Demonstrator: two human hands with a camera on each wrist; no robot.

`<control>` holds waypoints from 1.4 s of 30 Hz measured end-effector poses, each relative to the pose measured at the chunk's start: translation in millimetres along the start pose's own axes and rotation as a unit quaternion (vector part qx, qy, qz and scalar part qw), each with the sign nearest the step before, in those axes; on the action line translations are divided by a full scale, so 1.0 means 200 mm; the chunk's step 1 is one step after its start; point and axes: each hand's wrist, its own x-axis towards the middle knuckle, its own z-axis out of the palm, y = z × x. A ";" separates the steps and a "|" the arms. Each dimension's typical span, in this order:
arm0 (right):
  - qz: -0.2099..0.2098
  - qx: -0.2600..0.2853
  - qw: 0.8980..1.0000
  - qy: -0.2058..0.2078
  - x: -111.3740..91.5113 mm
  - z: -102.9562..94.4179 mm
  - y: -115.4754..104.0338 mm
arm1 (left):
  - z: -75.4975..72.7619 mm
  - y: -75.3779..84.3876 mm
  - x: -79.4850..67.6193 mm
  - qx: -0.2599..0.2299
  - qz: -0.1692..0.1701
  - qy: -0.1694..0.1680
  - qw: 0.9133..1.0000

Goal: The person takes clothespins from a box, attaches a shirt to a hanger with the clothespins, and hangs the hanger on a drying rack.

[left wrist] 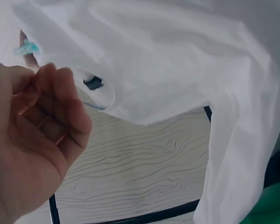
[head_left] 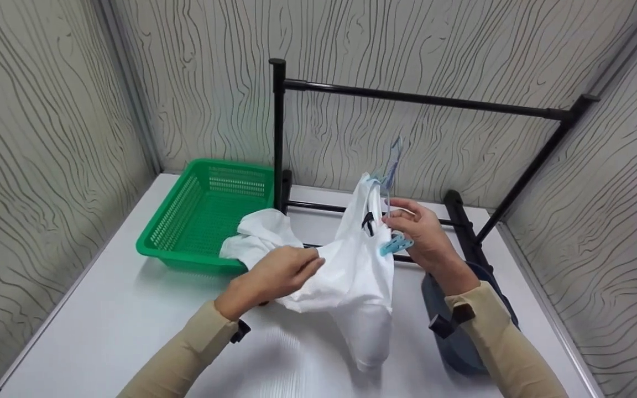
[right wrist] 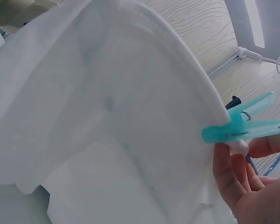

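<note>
A white long-sleeved shirt (head_left: 346,276) hangs in front of me on a light blue hanger (head_left: 393,160), one sleeve draped over toward the basket. A teal clothespin (right wrist: 240,123) is clipped to the shirt's edge. With thumb and fingers, my right hand (head_left: 423,235) pinches the shirt's edge just by the clothespin, beside the blue hanger. My left hand (head_left: 282,271) is in front of the shirt, fingers loosely curled; in the left wrist view nothing shows between its thumb and fingertips.
A green plastic basket (head_left: 150,243) stands on the white table (head_left: 86,331) at left. Behind the shirt rises a black rack with a top bar (head_left: 423,98). A dark blue-grey container (head_left: 457,342) lies under my right forearm. Patterned walls enclose the table.
</note>
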 end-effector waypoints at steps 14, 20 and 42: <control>-0.013 0.008 1.000 -0.025 -0.02 -0.10 -0.10 | -0.17 -0.22 -0.04 0.051 -0.086 0.018 0.995; -0.015 -0.015 0.999 -0.027 -0.04 -0.13 -0.15 | -0.23 -0.34 -0.10 0.055 -0.128 0.010 0.990; -0.002 -0.053 0.997 -0.059 -0.05 -0.17 -0.22 | -0.49 -0.86 -0.57 0.154 -0.328 -0.042 0.931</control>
